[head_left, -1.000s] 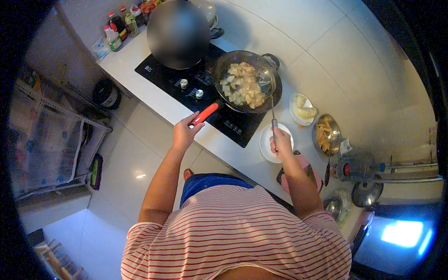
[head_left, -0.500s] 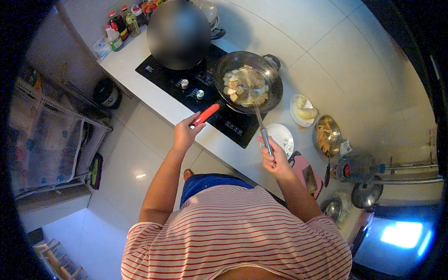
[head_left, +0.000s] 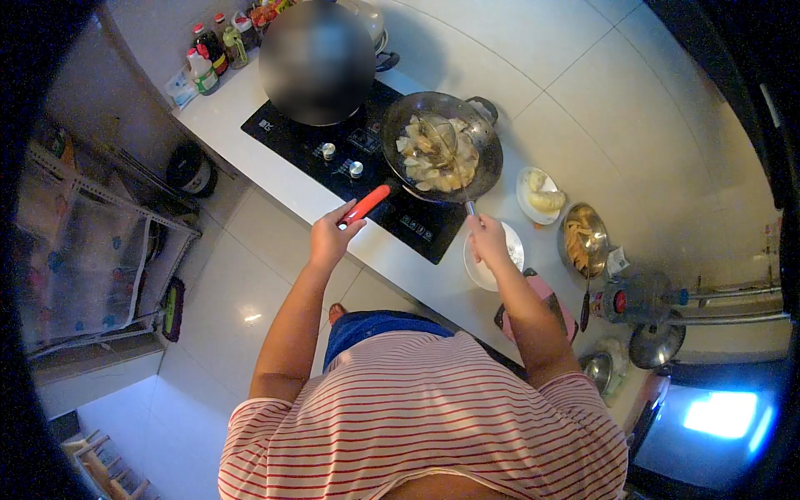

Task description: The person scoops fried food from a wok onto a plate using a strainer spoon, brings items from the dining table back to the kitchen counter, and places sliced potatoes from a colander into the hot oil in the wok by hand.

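Dark pan [head_left: 488, 167] sits on the right part of the black hob [head_left: 292, 140], pale chunks of food [head_left: 422, 177] spread inside it. Skimmer [head_left: 455, 158] rests head-down among the chunks; part of its mesh is hidden by food. Right hand [head_left: 489, 238] is closed around the skimmer's metal handle, above the far part of a white plate [head_left: 477, 272]. Left hand [head_left: 328, 242] is wrapped round a red handle [head_left: 367, 205], which points at the pan's near-left edge; the actual join is hard to make out.

Right of the pan: small white bowl [head_left: 523, 188] of pale yellow pieces, then a metal bowl [head_left: 598, 223] of tan strips. Pink board [head_left: 538, 287] lies just beside the plate, partly behind the right forearm. Left of the pan: large round vessel [head_left: 317, 67], blurred. Bottles [head_left: 202, 73] stand at the counter's far-left end.
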A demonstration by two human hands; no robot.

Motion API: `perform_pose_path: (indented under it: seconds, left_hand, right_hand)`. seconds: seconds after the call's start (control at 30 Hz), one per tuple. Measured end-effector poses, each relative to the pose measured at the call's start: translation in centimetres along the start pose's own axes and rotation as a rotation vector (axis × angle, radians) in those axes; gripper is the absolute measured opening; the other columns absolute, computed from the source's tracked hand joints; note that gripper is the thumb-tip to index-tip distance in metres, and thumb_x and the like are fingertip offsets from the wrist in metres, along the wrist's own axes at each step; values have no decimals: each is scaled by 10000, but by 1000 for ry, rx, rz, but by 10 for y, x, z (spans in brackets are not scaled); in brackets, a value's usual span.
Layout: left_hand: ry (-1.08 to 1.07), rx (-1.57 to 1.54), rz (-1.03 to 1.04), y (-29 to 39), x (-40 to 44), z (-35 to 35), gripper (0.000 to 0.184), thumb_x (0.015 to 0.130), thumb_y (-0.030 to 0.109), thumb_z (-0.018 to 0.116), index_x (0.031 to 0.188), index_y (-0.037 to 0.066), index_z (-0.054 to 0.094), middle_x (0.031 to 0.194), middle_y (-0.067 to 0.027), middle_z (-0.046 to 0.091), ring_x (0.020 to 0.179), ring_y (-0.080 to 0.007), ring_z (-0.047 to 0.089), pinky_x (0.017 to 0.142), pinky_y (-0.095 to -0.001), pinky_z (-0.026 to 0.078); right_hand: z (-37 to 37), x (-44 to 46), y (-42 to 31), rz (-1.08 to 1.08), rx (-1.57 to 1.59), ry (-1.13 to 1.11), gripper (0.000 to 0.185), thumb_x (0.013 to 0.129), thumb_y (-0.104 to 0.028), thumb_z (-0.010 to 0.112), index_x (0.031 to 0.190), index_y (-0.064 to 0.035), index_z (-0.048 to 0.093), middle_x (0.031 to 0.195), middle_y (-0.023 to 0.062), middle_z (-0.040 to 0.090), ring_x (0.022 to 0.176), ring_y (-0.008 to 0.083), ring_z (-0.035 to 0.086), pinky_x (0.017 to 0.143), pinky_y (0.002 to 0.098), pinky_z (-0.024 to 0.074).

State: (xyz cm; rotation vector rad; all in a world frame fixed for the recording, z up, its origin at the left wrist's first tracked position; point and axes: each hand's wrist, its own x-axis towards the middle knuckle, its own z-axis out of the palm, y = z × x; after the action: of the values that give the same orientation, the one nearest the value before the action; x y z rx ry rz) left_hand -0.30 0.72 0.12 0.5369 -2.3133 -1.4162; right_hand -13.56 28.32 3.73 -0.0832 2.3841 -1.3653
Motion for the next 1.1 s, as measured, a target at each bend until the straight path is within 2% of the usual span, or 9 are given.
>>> perform_pose_path:
  seconds: [0.2, 0.33, 0.37, 0.47, 0.57, 0.67, 0.87, 0.97, 1.1]
  left_hand:
    - [-1, 4, -11, 1, -1, -1, 459, 668, 186, 733, 1085, 59, 589, 867, -137, 647, 728, -161, 612, 676, -267, 467]
    - [10, -26, 9, -8, 1, 3, 459, 668, 177, 733, 1087, 59, 588, 872, -142, 646, 730, -164, 612, 685, -270, 467]
    - [13, -31, 16, -10, 1, 4, 458, 668, 174, 733, 1088, 59, 587, 873, -143, 646, 731, -164, 612, 687, -272, 466]
    - [10, -53, 29, -11, 2, 5, 459, 668, 159, 732, 1088, 49, 584, 871, -147, 645, 728, -164, 609, 690, -274, 466]
    - [0, -31, 8, -5, 1, 2, 457, 670, 152, 730, 1086, 35, 582, 867, -150, 645, 727, -166, 608, 688, -274, 466]
    - [-3, -31, 7, -1, 0, 1, 456, 671, 153, 729, 1082, 24, 581, 868, -153, 644, 733, -169, 611, 689, -275, 467]
    - [9, -50, 57, -15, 3, 6, 455, 672, 152, 728, 1081, 19, 580, 891, -157, 641, 757, -170, 615, 701, -276, 470]
    - [-5, -51, 41, -11, 3, 4, 455, 673, 157, 727, 1082, 22, 580, 902, -160, 638, 766, -173, 617, 707, -275, 470]
    - [-25, -28, -8, 1, 1, -1, 456, 675, 166, 726, 1084, 24, 579, 904, -158, 639, 774, -178, 619, 710, -278, 469]
  right_hand:
    - [-29, 3, 1, -93, -308, 160, 227, 815, -245, 543, 871, -27, 573, 565, 116, 534, 417, 239, 519, 357, 358, 409]
    - [-51, 17, 19, -225, -398, 244, 244, 805, -243, 546, 904, -21, 568, 622, 160, 549, 531, 288, 553, 518, 387, 434]
    - [-54, 25, 27, -317, -394, 290, 203, 824, -226, 534, 855, -34, 591, 507, 33, 484, 435, 109, 457, 429, 279, 369]
    - [-60, 30, 24, -371, -459, 340, 207, 823, -226, 534, 816, -24, 583, 503, 37, 484, 428, 112, 455, 431, 285, 370]
    - [-56, 17, 17, -101, -299, 219, 226, 843, -230, 518, 820, -10, 564, 495, 39, 473, 403, 112, 433, 380, 274, 346]
    - [-51, -4, 32, 112, 119, 2, 299, 874, -312, 474, 897, -22, 544, 545, 65, 504, 301, 133, 405, 267, 253, 301]
    - [-55, -41, 14, 592, 1000, -276, 352, 880, -351, 469, 1041, -39, 489, 525, 31, 461, 299, 84, 345, 255, 227, 247]
    - [-59, -39, 16, 566, 976, -309, 362, 876, -357, 474, 1039, -34, 490, 524, 28, 459, 296, 79, 330, 251, 220, 246]
    - [-54, -41, 9, 292, 534, -145, 350, 873, -339, 483, 1011, -18, 507, 525, 29, 457, 304, 76, 340, 254, 222, 250]
